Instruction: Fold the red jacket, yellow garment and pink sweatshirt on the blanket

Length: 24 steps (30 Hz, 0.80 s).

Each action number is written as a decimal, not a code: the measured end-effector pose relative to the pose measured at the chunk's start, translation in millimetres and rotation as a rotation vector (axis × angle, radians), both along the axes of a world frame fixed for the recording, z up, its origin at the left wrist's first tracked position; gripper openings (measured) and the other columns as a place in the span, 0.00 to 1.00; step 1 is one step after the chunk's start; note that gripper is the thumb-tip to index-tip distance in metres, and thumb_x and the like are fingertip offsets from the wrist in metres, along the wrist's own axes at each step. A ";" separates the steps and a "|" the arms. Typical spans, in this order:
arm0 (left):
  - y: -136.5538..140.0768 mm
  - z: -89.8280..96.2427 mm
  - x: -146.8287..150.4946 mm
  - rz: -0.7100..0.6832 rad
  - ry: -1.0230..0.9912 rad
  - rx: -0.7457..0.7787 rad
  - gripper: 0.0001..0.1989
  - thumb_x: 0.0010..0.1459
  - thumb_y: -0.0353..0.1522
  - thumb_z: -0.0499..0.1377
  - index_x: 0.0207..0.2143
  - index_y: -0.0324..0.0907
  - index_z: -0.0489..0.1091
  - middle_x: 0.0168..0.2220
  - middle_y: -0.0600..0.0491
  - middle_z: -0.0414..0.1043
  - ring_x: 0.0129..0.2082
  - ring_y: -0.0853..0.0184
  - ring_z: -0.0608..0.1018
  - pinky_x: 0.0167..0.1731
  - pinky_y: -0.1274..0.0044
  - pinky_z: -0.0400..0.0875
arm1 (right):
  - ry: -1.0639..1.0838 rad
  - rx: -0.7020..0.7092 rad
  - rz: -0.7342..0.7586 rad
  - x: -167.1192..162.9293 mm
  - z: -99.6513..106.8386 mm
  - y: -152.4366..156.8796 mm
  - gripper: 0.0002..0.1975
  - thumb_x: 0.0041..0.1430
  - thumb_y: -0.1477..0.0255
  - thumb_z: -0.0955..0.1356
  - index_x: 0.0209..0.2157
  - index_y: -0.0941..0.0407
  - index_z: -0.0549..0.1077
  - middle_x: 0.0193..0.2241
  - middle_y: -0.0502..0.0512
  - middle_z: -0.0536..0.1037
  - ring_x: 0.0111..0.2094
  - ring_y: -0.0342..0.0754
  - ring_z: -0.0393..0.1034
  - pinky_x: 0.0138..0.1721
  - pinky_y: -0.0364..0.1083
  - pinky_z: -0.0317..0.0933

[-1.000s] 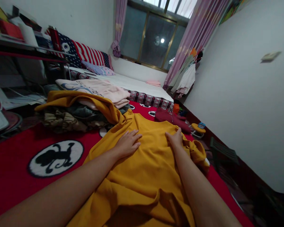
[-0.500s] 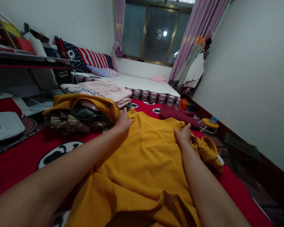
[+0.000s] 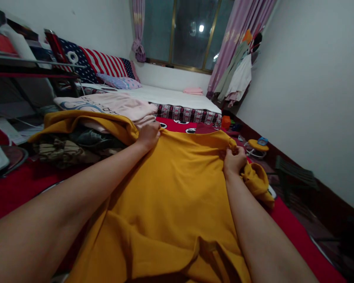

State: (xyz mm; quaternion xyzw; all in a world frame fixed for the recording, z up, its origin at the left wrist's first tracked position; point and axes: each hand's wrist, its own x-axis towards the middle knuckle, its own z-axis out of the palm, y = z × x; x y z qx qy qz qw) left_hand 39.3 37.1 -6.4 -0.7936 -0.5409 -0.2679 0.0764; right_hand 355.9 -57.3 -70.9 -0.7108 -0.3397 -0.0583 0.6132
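The person's left hand (image 3: 149, 136) and right hand (image 3: 235, 160) each grip a shoulder of the yellow shirt (image 3: 177, 188) on the red blanket (image 3: 14, 188).

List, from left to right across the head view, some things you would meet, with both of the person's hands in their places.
Red flask, left hand, pink cloth on the bed, right hand, yellow stool, green stool.

The bottom edge crops the yellow garment (image 3: 177, 188), whose upper edge hides part of a maroon garment (image 3: 205, 128). The window (image 3: 191, 43) loses its top; a dark shape (image 3: 353, 239) at lower right is unclear.
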 end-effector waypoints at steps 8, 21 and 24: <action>14.5 -27.6 6.7 -0.010 0.078 -0.072 0.13 0.64 0.27 0.46 0.41 0.35 0.70 0.47 0.39 0.69 0.45 0.55 0.74 0.44 0.68 0.67 | -0.221 -0.244 0.241 5.1 -7.9 11.0 0.35 0.50 0.74 0.66 0.60 0.62 0.56 0.58 0.70 0.64 0.56 0.55 0.64 0.56 0.53 0.59; -92.6 -57.4 -14.5 -0.342 0.271 -0.317 0.25 0.68 0.37 0.44 0.65 0.44 0.55 0.69 0.46 0.44 0.68 0.54 0.51 0.63 0.63 0.46 | -0.539 -0.924 0.284 -27.5 4.3 3.6 0.29 0.66 0.62 0.56 0.66 0.54 0.56 0.69 0.69 0.33 0.60 0.69 0.59 0.57 0.65 0.53; -118.3 -58.7 -39.8 -0.384 0.369 -0.356 0.31 0.67 0.46 0.43 0.68 0.45 0.50 0.70 0.45 0.41 0.69 0.52 0.46 0.64 0.60 0.40 | -0.569 -1.060 0.345 -36.0 10.6 -9.2 0.32 0.67 0.56 0.52 0.68 0.54 0.47 0.69 0.67 0.35 0.65 0.67 0.50 0.60 0.65 0.49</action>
